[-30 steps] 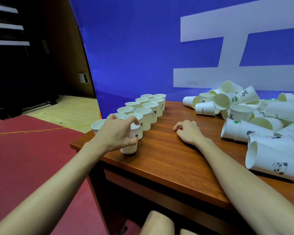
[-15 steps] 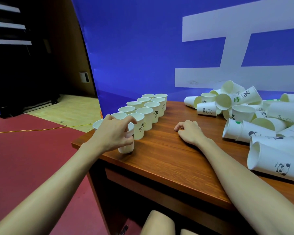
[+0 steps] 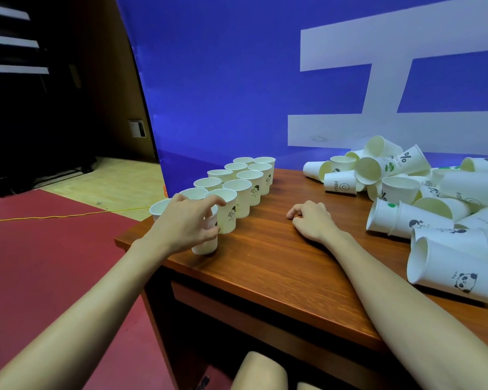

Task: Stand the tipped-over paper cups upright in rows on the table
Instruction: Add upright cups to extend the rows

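Two rows of upright white paper cups run along the left end of the wooden table. My left hand grips the nearest upright cup at the front of the right row, fingers curled over its rim and side. My right hand rests on the table top with loosely curled fingers and holds nothing. A heap of tipped-over paper cups lies at the right, some printed with a panda, a percent sign or a smiley.
A blue backdrop with white bars stands right behind the table. The table's left edge and front corner are close to the cup rows. Red floor and a yellow cord lie to the left; my knees show under the table.
My left hand has stayed on the front cup, with only a slight shift of the fingers. My right hand has kept its place on the table.
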{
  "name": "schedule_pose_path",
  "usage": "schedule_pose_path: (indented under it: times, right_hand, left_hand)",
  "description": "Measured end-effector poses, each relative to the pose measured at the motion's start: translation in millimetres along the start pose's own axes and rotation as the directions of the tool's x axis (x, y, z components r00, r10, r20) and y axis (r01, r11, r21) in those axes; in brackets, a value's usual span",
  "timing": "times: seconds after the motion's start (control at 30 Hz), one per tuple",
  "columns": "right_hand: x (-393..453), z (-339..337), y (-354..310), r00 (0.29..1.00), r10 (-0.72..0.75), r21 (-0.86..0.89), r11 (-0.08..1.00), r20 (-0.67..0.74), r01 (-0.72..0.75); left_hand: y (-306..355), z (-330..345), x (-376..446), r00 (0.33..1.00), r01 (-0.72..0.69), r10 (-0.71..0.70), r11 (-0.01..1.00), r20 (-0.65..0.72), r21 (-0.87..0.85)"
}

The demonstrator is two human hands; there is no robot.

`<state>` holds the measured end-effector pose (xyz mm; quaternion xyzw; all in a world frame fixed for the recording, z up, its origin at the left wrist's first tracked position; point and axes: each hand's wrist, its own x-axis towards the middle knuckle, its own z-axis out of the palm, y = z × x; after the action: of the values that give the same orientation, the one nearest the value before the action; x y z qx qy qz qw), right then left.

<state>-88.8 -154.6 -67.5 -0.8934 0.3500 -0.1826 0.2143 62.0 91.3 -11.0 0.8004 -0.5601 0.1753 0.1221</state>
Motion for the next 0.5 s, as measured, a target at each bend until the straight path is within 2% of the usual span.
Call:
schedule_pose_path:
  times: [0.17, 0.33, 0.5]
  right_hand:
    - [-1, 0, 0, 1.0, -0.004, -0.001, 1.0, 0.003, 0.004]
    - [1, -1, 1, 1.0, 0.01, 0.011, 1.0, 0.002, -0.01]
    - [6, -5, 3, 0.998, 0.023, 0.134, 0.991, -0.051, -0.016]
  left_hand:
    - [5, -8, 0, 0.99, -0.035, 0.032, 0.999, -0.136, -0.022]
    - [15, -9, 12, 0.981, -0.057, 0.053, 0.998, -0.185, -0.019]
    - [42, -2, 36, 0.962, -0.136, 0.104, 0.984, -0.252, -0.111]
